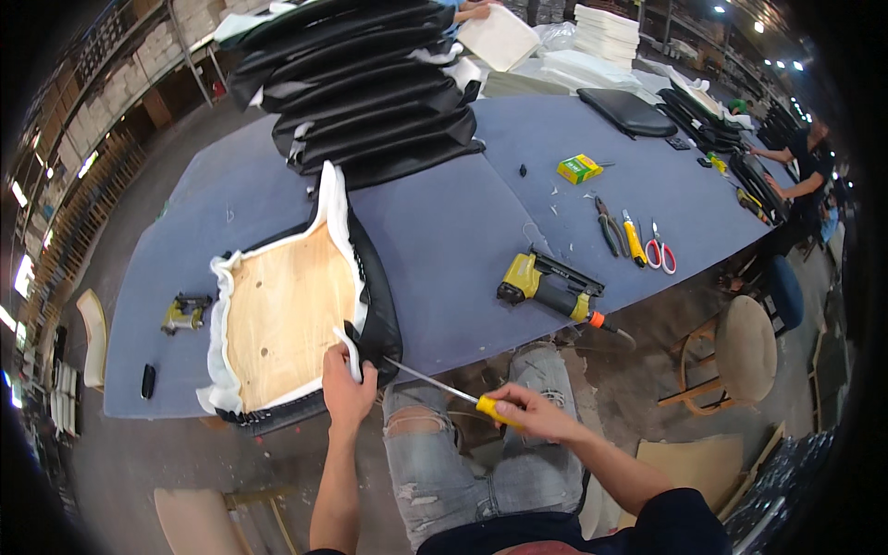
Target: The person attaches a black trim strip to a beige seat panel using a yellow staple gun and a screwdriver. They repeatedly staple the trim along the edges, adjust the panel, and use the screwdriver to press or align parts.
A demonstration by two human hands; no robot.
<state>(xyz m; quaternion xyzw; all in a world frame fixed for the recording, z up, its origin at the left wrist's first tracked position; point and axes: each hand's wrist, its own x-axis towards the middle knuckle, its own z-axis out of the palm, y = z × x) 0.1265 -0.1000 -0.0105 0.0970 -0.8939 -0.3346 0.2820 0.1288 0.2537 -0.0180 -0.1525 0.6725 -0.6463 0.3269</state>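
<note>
An upholstered seat lies underside up at the front of the blue-grey table. It shows a bare wooden board, white padding folded round the rim, and a black cover outside that. My left hand is closed on the seat's near right corner, pinching padding and black cover. My right hand grips the yellow handle of a long screwdriver. The shaft points left toward that corner, its tip close to the black cover; whether it touches, I cannot tell.
A yellow staple gun with a hose lies right of the seat; a smaller one lies left. Pliers, a yellow cutter and scissors lie farther right. Black covers are stacked behind. A stool stands at right, near another person.
</note>
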